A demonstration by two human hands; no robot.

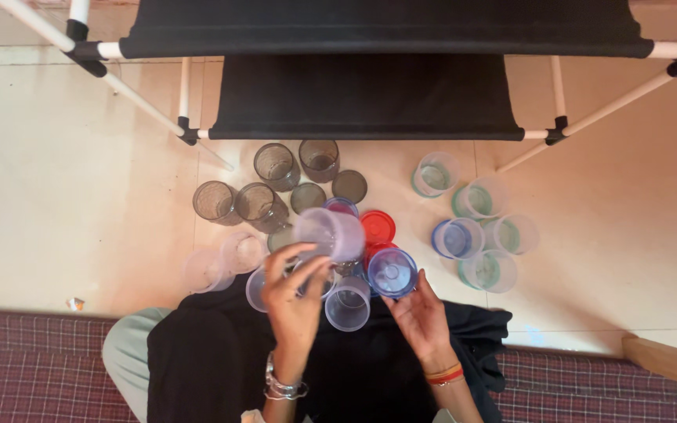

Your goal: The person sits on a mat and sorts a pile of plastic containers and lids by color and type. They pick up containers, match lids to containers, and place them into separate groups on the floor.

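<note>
My left hand (295, 298) is raised with its fingers around a clear plastic container with a pale purple lid (329, 234), held tilted above the floor. My right hand (417, 313) touches the edge of a clear container with a blue lid (392, 272). Between the hands stands an open clear container (347, 304). A red lid (378, 226) lies just beyond them.
Several smoky grey cups (276, 166) and grey lids (349, 186) stand on the tiled floor ahead. Green- and blue-lidded containers (479, 235) cluster at the right, clear ones (221, 262) at the left. A black fabric rack on white poles (366, 94) spans the top. A plaid mat (33, 368) lies under me.
</note>
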